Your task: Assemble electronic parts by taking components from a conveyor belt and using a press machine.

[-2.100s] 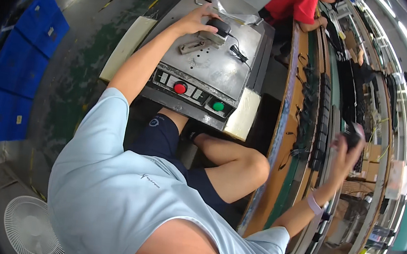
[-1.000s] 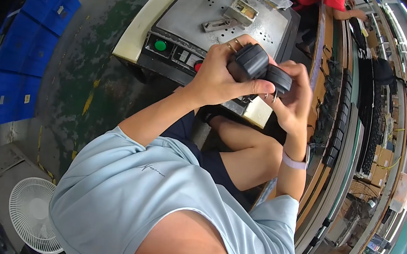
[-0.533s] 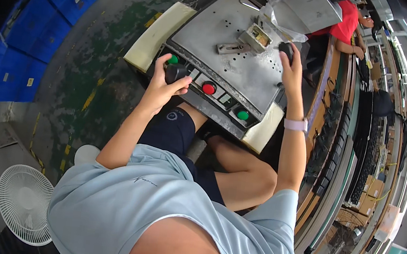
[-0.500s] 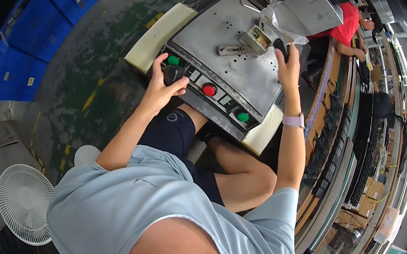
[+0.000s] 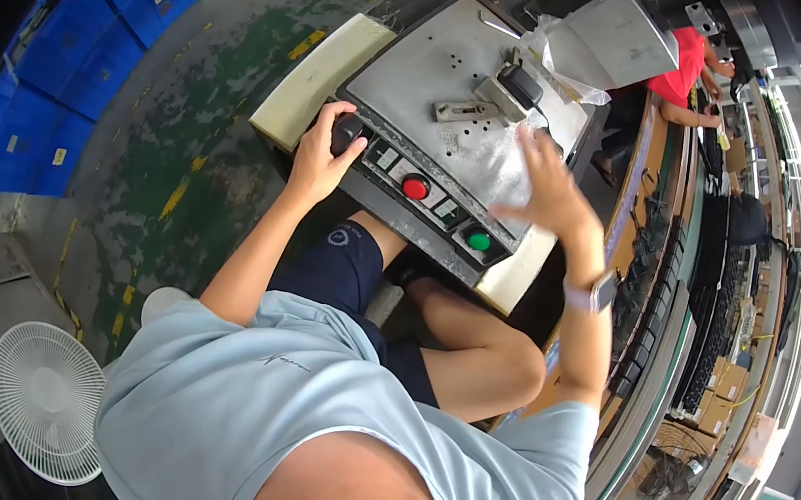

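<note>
Your left hand grips a black power adapter housing, its fingers narrowed about the sides, at the left end of the control panel; this position appears to keep the part clear of the fixture. Whether a fingertip touches the panel cannot be told. Your right hand is blurred above the right part of the steel-topped desk, fingers spread wide with nothing visible between them. A second black adapter sits on the metal fixture block, which presumably locates and supports it without help from your hands. A slotted metal bracket lies against the block's near-left side, probably as a stop or clamp. The red button and the green button are set along the front edge facing you, likely for easy reach.
</note>
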The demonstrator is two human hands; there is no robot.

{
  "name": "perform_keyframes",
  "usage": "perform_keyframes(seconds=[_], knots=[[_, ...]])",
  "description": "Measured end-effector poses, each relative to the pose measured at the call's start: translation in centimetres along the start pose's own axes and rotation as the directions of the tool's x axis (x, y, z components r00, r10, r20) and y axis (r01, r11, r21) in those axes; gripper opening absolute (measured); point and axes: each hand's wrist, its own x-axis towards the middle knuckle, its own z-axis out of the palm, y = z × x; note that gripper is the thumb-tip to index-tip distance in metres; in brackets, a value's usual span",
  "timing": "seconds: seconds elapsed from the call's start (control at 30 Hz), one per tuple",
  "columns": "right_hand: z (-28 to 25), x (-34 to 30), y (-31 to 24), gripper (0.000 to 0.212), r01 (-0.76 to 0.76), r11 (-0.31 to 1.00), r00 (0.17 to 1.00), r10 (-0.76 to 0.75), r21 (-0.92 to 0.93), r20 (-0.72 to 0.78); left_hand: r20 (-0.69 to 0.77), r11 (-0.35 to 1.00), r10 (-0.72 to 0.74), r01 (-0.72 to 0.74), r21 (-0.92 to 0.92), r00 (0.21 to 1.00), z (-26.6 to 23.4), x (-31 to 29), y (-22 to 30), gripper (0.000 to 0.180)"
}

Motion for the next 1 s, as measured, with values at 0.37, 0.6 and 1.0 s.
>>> perform_keyframes(seconds=[0.37, 0.6, 1.0], knots=[[3.3, -4.8, -9.9, 0.112, 0.332, 0.673, 0.916, -0.062, 0.661, -0.396, 0.321, 0.604, -0.044, 0.282, -0.746, 0.946, 3.7, -0.5, 12.4, 0.039], [5.2, -6.6, -4.1, 0.114, -0.044, 0.999, 0.954, 0.036, -0.019, -0.298, -0.033, 0.975, -0.025, 0.017, -0.221, 0.999, 3.4, -0.8, 5.4, 0.039], [4.0, -5.1, -7.1, 0.115, 0.057, 0.997, 0.915, -0.031, 0.054, -0.402, 0.016, 0.931, -0.093, 0.092, -0.354, 0.996, 2.5, -0.2, 6.6, 0.040]])
